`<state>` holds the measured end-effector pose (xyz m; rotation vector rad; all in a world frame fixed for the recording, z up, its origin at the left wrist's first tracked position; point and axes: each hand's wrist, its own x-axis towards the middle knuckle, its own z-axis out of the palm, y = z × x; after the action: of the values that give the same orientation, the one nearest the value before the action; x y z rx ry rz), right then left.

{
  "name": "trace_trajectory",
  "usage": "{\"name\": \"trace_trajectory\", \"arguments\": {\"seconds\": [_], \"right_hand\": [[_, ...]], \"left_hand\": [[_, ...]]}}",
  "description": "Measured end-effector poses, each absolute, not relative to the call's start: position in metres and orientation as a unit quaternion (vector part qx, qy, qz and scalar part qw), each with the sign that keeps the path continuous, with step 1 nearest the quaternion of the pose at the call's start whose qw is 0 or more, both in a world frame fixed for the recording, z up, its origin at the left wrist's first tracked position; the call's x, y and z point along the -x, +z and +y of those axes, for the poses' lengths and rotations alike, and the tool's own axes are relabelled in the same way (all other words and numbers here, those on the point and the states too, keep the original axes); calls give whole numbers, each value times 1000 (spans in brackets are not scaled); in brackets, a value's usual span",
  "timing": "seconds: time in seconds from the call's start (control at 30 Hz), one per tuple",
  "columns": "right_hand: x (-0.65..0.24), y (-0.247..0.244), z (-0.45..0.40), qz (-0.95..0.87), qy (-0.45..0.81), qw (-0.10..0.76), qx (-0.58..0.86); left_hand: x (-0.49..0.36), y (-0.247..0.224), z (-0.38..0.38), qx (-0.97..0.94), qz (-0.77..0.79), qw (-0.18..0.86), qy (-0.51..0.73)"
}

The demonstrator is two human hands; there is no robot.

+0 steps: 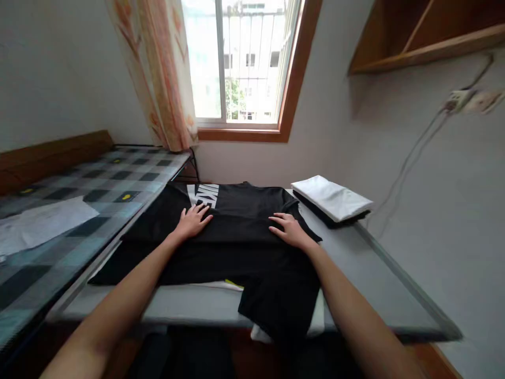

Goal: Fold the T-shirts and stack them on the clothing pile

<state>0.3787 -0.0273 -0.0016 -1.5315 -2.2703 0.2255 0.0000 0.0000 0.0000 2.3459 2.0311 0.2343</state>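
Note:
A black T-shirt (236,252) with white block lettering lies spread sideways over the table, its far part turned over in a fold. My left hand (192,221) rests flat on it beside the lettering, fingers spread. Toward the collar end, my right hand (290,229) presses flat on the cloth, also with fingers apart. One sleeve (276,310) hangs toward the near table edge. White cloth (319,313) peeks out from under the shirt, along with a small yellow-green strip (233,283).
A folded stack with white cloth (331,196) over black cloth (335,223) sits at the table's right. The grey table (394,284) adjoins a bed with a checked cover (90,184), where a white sheet (47,223) lies. A cable (406,163) hangs down the right wall.

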Motion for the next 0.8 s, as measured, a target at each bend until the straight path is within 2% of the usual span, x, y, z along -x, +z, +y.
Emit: {"name": "trace_trajectory", "arguments": {"seconds": [0.2,0.43,0.6,0.8], "right_hand": [[-382,-5,-27,-814,72,200,540],[-380,-3,-27,-812,74,195,546],[-379,-1,-28,-811,76,189,549],[-379,-1,-28,-811,77,190,549]], "left_hand": [[22,8,9,-785,610,22,107],[57,27,4,-588,792,-90,140],[75,24,3,-497,855,-28,144],[80,18,7,-495,856,-23,146]]}}
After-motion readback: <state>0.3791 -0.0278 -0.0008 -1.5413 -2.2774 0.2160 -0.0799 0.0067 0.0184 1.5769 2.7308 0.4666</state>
